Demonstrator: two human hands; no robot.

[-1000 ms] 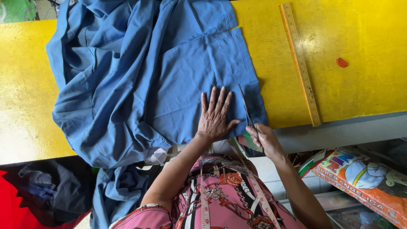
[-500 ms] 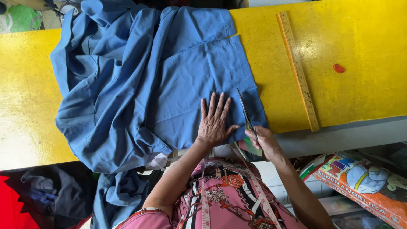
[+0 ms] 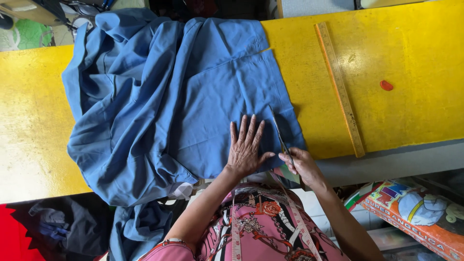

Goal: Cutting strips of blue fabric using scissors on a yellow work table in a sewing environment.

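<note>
Head view: left hand (image 3: 245,147) pressed flat, fingers spread, on blue cloth (image 3: 193,101) at the table's (image 3: 411,72) near edge. Right hand (image 3: 302,163), just beside, grips scissors (image 3: 280,134); blades point toward the far edge, along the cloth's right side.

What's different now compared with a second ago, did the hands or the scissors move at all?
Hardly anything changed. The left hand still presses flat on the blue cloth, and the right hand keeps its grip on the scissors, blades along the cloth's right part. The wooden ruler and red chalk piece stayed put on the yellow table.
</note>
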